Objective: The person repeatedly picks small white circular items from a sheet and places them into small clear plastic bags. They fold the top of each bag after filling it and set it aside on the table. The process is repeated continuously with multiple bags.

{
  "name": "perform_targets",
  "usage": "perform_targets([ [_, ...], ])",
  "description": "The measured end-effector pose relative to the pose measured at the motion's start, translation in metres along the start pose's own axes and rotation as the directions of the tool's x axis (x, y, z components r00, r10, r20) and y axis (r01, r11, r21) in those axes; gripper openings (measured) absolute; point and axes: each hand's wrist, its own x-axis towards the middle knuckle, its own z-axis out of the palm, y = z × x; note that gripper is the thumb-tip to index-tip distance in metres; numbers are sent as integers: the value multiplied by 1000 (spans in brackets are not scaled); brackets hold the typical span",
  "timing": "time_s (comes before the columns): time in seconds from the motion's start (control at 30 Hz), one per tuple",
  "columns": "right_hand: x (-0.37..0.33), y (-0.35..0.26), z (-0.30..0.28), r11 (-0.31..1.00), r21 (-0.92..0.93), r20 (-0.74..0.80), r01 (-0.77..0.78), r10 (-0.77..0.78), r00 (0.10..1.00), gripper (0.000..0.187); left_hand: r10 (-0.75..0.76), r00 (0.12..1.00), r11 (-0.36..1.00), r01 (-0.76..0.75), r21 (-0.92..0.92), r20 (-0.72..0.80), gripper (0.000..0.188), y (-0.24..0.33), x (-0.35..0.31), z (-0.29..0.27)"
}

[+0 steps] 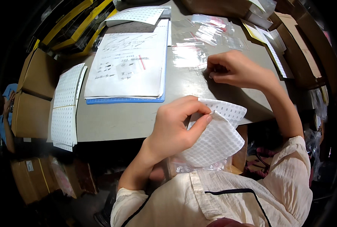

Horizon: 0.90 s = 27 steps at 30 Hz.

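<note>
My left hand (174,128) pinches a folded sheet of round stickers (213,142) between thumb and fingertips, just off the table's front edge. The sheet is white and bends over on itself, with printed dots on its far flap. Farther off on the right, my right hand (238,70) is closed, thumb against curled fingers, above the tabletop. Whatever its fingertips hold, if anything, I cannot make out. Left of those fingertips lie small clear zip bags (189,56), shining under the light. A plastic bag of small ring-like pieces (210,167) shows partly beneath the sticker sheet.
A stack of handwritten papers (127,72) rests on a blue board (125,101). Banded sticker sheets (63,113) overhang the table (111,123) at left. Cardboard boxes (31,113) stand at left, others (295,41) at right. More clear bags (212,32) lie at the back. Another person's arm (7,121) shows far left.
</note>
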Motion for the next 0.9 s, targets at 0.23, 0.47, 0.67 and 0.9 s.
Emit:
perform_targets([
  [0.23, 3, -9, -7, 949, -257, -37, -185, 181, 983, 31, -35, 999, 999, 35, -20, -1, 9, 2, -2, 0],
  [0.47, -69, -30, 6, 928, 366, -292, 70, 43, 955, 22, 66, 988, 997, -70, -28, -138, 9, -2, -3, 5],
  [0.67, -105, -29, 35, 921, 361, -359, 147, -8, 933, 46, -32, 974, 998, 20, -58, -225, 11, 0, -8, 7],
  [0.9, -109, -39, 45, 928, 283, -596, 241, -27, 803, 33, -81, 955, 986, 36, -162, -285, 7, -7, -11, 9],
])
